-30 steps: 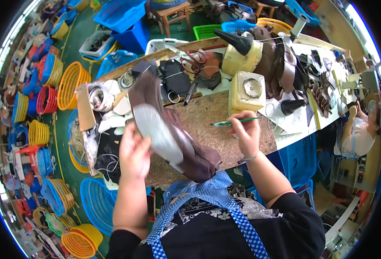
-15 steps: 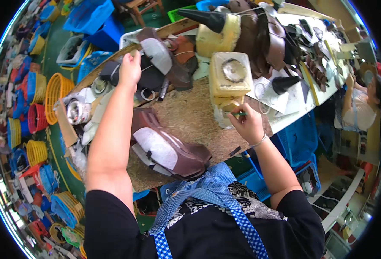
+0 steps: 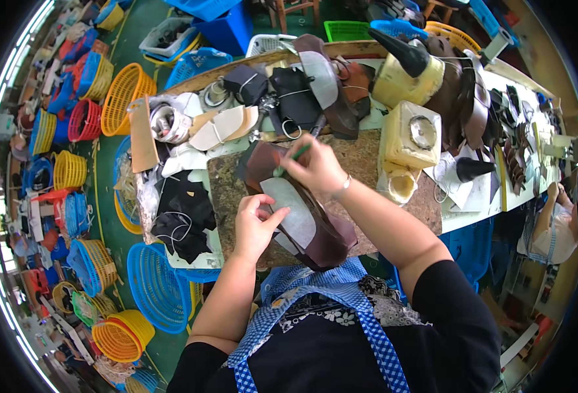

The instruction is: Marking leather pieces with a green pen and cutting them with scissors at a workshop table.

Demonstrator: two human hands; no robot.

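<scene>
A brown leather piece [image 3: 331,245] with a pale grey-white patch lies on the worn board [image 3: 230,177] in front of me. My left hand [image 3: 256,226] is closed at its left edge, thumb over the pale patch. In my right hand [image 3: 316,167] is a slim green-handled brush [image 3: 299,152], its tip low over the reddish-brown far end of the leather; the bristles are too small to make out. To the right of that hand, on the board, stands a yellowed plastic container [image 3: 414,134] with a round opening, and a small cup [image 3: 399,186] at its front.
Further leather pieces [image 3: 333,88] and black parts lie along the table's far side. A can [image 3: 169,124] and dark scraps [image 3: 183,216] are at the left. A yellowed block with a black cone [image 3: 407,56] stands far right. Baskets [image 3: 161,285] crowd the floor; another person [image 3: 551,223] sits at right.
My right hand has moved left from the small cup to the leather with the green brush. My left hand has come back from the table's far side onto the leather. The view has shifted.
</scene>
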